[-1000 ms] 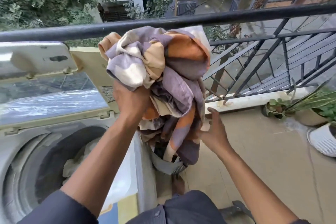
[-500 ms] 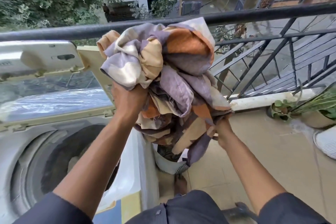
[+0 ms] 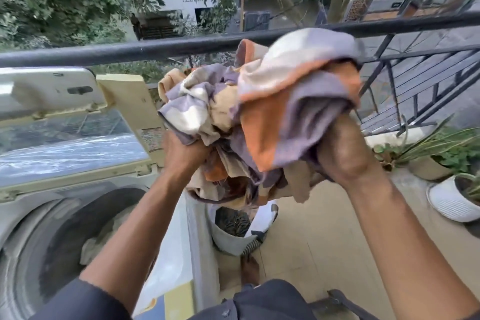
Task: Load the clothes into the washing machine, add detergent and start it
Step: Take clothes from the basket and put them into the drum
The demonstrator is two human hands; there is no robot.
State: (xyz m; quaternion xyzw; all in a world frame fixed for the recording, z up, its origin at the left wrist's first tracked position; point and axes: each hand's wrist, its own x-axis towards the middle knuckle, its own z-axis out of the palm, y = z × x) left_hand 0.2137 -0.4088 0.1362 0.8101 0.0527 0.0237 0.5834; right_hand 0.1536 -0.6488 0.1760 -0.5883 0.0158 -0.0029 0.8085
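A bundled cloth (image 3: 262, 117) in purple, orange and cream patches hangs in the air to the right of the washing machine. My left hand (image 3: 181, 150) grips its left underside and my right hand (image 3: 342, 153) grips its right side from below. The top-loading washing machine (image 3: 181, 254) stands at the left with its lid (image 3: 52, 112) raised. Its dark drum (image 3: 59, 241) holds a pale garment (image 3: 104, 239). A white laundry basket (image 3: 228, 236) sits on the floor under the bundle, beside the machine.
A black balcony railing (image 3: 155, 47) runs across just behind the bundle. Potted plants (image 3: 436, 161) and a white ribbed pot (image 3: 449, 202) stand on the tiled floor at the right. Tiled floor (image 3: 324, 241) lies between the basket and the pots.
My right hand has gone from free to gripping the cloth's lower end, and has lifted it up to the right. The whole bundle is now gathered between both hands.
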